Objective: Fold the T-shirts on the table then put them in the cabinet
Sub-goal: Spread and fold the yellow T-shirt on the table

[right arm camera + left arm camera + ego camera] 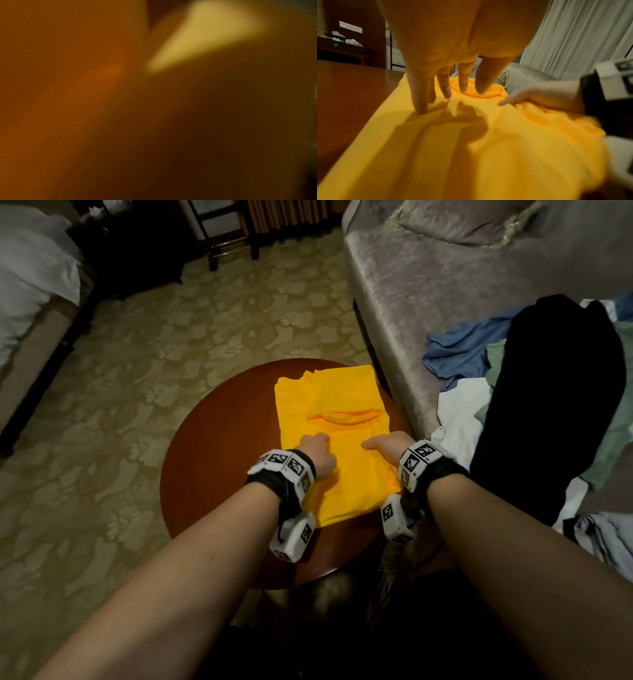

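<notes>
A yellow T-shirt (329,405) lies partly folded on a round red-brown table (212,474), with a raised crease across its middle. My left hand (317,445) rests on the shirt's near half. In the left wrist view its fingers (421,97) are straight, their tips touching the yellow cloth (436,148). My right hand (387,445) lies palm down on the shirt's right side, its thumb (502,103) stretched out over bunched fabric and its other fingers hidden. The right wrist view is a dark orange blur.
A grey sofa (411,285) stands right of the table, holding a pile of clothes: a black garment (548,388), a blue one (462,347), white and green ones. A bed (27,285) is at the left, dark furniture (137,244) at the back, patterned carpet (171,337) between.
</notes>
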Available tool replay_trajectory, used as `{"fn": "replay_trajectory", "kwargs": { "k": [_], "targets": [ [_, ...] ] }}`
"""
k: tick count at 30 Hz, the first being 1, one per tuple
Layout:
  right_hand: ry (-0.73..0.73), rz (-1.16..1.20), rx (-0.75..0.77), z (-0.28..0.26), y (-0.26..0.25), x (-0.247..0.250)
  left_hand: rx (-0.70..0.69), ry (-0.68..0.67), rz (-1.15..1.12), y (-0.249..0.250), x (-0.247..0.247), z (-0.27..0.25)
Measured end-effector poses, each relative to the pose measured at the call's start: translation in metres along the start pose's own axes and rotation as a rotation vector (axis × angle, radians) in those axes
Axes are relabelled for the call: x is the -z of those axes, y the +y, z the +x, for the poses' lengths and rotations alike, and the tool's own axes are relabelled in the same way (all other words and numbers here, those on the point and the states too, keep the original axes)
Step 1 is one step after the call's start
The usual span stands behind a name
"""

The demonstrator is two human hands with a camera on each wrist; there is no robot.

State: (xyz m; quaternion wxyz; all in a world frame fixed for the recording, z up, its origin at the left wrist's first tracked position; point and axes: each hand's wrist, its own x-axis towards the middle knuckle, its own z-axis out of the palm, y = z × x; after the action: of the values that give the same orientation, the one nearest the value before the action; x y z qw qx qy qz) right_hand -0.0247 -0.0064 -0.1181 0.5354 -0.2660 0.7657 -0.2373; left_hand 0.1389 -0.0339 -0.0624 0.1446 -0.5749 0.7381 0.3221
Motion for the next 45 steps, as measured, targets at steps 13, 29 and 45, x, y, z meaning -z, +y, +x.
{"fn": "replay_trajectory", "kwargs": {
  "k": [13,29,45],
  "targets": [
    [0.374,-0.209,0.396,-0.042,-0.047,-0.02,0.009,-0.035,0.304,-0.077,-0.02,0.013],
    [0.459,-0.814,0.14,-0.011,-0.078,-0.048,-0.115,-0.061,0.304,-0.122,0.001,0.018],
    [0.161,-1.058,0.316,-0.027,-0.072,-0.063,0.298,0.321,0.071,-0.18,0.045,-0.005]
  ]
}}
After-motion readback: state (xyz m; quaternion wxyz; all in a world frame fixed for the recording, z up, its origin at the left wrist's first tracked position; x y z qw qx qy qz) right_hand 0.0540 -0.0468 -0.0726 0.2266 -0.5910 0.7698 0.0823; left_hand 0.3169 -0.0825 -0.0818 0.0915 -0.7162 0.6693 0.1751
